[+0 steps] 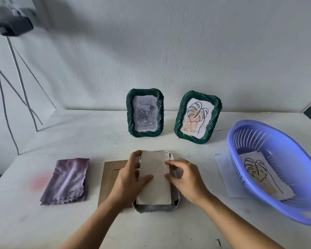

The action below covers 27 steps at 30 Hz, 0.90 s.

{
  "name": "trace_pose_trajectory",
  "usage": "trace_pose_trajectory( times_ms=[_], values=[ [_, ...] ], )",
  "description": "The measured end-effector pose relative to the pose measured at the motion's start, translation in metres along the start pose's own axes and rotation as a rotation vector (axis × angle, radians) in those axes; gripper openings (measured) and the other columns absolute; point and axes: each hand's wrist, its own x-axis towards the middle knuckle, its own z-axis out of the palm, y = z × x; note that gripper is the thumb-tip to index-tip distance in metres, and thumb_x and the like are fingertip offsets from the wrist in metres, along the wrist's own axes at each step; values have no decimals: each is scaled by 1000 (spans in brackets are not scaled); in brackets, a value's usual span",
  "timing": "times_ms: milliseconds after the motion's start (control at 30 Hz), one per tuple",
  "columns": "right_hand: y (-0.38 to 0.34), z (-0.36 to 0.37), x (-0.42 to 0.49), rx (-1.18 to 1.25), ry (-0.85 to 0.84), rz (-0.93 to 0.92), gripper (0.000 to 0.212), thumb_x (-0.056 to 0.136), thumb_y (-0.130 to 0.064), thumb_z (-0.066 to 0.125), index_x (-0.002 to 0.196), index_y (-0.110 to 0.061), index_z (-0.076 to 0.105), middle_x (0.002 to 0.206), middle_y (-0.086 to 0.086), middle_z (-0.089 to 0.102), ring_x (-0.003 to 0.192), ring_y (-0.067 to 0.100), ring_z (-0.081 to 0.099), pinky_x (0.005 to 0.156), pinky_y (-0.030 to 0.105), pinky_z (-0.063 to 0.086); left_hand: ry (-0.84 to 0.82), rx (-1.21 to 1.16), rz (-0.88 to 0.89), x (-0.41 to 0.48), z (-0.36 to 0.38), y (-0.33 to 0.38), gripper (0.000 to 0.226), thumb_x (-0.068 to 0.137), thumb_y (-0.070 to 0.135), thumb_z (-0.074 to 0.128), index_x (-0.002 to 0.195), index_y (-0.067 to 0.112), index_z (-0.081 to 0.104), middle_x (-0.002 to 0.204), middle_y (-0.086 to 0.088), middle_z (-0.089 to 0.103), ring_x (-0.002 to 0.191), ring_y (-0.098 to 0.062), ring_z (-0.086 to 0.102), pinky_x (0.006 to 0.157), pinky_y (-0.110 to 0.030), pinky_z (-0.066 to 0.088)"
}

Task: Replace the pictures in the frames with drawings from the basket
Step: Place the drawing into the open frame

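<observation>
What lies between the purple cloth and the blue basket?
Head view: a brown cardboard sheet, then a pale frame under a grey backing card, which the left hand and right hand hold.

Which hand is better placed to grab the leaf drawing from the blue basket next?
Right, probably. The right hand holds the cardboard sheet at the edge facing the basket, where the leaf drawing lies. The left hand grips the opposite edge and would have to cross over the sheet.

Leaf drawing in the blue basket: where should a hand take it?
Probably pinch the leaf drawing by its near right corner, reaching down through the blue basket's open top: the sheet lies flat inside, and that corner seems to ride up the wall.
</observation>
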Motion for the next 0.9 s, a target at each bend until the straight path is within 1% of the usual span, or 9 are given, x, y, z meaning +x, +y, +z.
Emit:
trace_pose_trajectory(
  times_ms=[67,100,200,267,333,433,600,700,900],
  values=[
    [7,3,0,-58,11,-15,37,78,-22,81,114,-25,74,107,-13,69,101,5,63,94,37,51,13,161,91,1,0,-5,73,80,15,81,135,38,40,97,16,65,84,0,65,66,-12,48],
    [9,5,-1,-94,12,-32,35,79,-24,79,114,-26,73,108,-13,68,104,9,62,94,42,50,16,248,122,2,0,-9,77,78,19,82,139,35,39,98,18,63,86,-2,63,69,-14,44],
    [13,10,-1,-253,25,-141,32,81,-26,73,114,-25,73,112,-9,63,111,19,55,91,47,48,59,499,195,1,0,-14,86,74,36,81,147,36,34,114,20,50,111,-11,50,86,-32,31],
    [15,11,-1,-324,19,-194,33,83,-25,74,116,-25,72,124,-5,56,121,21,48,95,44,45,79,569,181,0,-3,-15,90,75,46,78,150,39,28,124,15,46,120,-12,41,89,-35,26],
    [19,10,0,-352,-12,-237,34,85,-23,74,118,-25,70,139,-2,49,132,21,42,98,41,40,73,623,193,-2,-7,-20,85,78,56,71,150,43,29,134,12,43,127,-12,38,92,-36,26],
    [24,11,0,-340,-55,-271,29,91,-24,67,120,-23,70,145,-5,48,138,16,39,101,43,41,19,673,254,-5,-13,-36,62,86,69,46,141,42,49,150,14,40,140,-11,34,97,-39,26],
    [33,14,-6,-330,-20,-300,29,97,-33,55,121,-26,69,143,-8,54,141,5,37,107,34,33,-4,693,354,-14,-14,-57,57,99,65,31,143,35,53,156,16,39,148,-3,26,105,-32,21],
    [33,12,-9,-335,-30,-303,35,97,-39,51,125,-25,67,148,-9,51,144,2,32,110,30,29,31,674,366,-15,-13,-57,53,100,59,37,142,31,55,154,15,42,147,-4,32,107,-31,22],
    [34,13,-8,-325,-31,-291,38,93,-43,56,124,-23,68,149,-6,49,144,4,32,112,32,30,41,676,361,-15,-12,-59,50,99,53,44,141,29,55,154,13,44,146,-2,32,108,-32,22]
  ],
)
